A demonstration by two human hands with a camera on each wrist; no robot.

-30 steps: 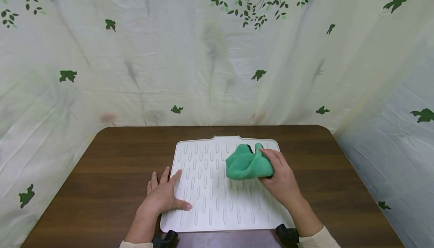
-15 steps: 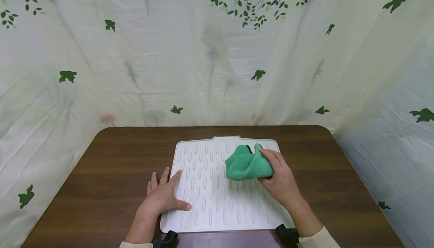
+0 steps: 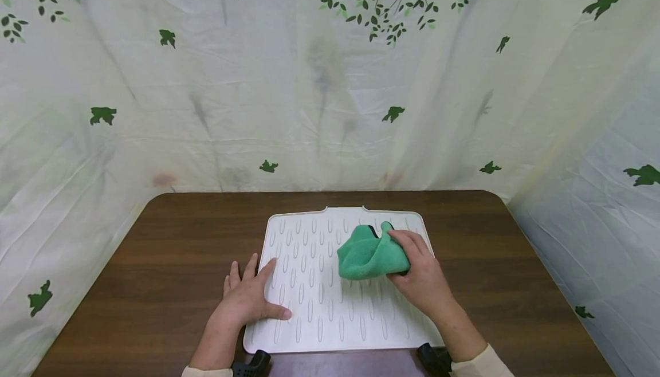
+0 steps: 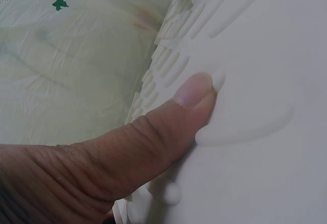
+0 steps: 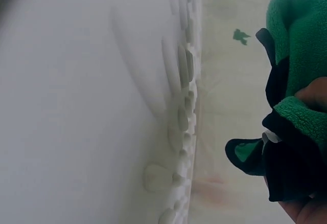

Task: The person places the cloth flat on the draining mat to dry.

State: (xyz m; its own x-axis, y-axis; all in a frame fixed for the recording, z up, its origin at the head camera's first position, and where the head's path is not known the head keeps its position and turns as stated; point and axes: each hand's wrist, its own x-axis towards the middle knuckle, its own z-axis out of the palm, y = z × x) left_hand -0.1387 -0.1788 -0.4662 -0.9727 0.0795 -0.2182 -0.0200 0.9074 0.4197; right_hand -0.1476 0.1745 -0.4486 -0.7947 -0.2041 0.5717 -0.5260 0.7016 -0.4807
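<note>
A white ridged draining board point(image 3: 309, 331) with rows of raised ovals lies in front of me. My left hand point(image 3: 244, 302) rests at its left edge, fingers spread and straight; in the left wrist view the thumb point(image 4: 158, 124) presses flat on the board. My right hand point(image 3: 425, 277) grips a bunched green cloth point(image 3: 371, 256) over the board's right half. Fluffy green pile and a dark trim show on the cloth point(image 5: 301, 35) in the right wrist view, where a gap separates it from the board point(image 5: 76, 106). Its folds partly hide the right fingers.
The board lies on a brown wooden table point(image 3: 170, 262) with rounded far corners. A pale curtain point(image 3: 289, 90) with green leaf prints hangs behind and beside it. Dark wrist-camera mounts point(image 3: 252, 362) sit near the table's front.
My right hand and the green cloth have shifted slightly left and toward me in the last half second. The left hand and the board have stayed put.
</note>
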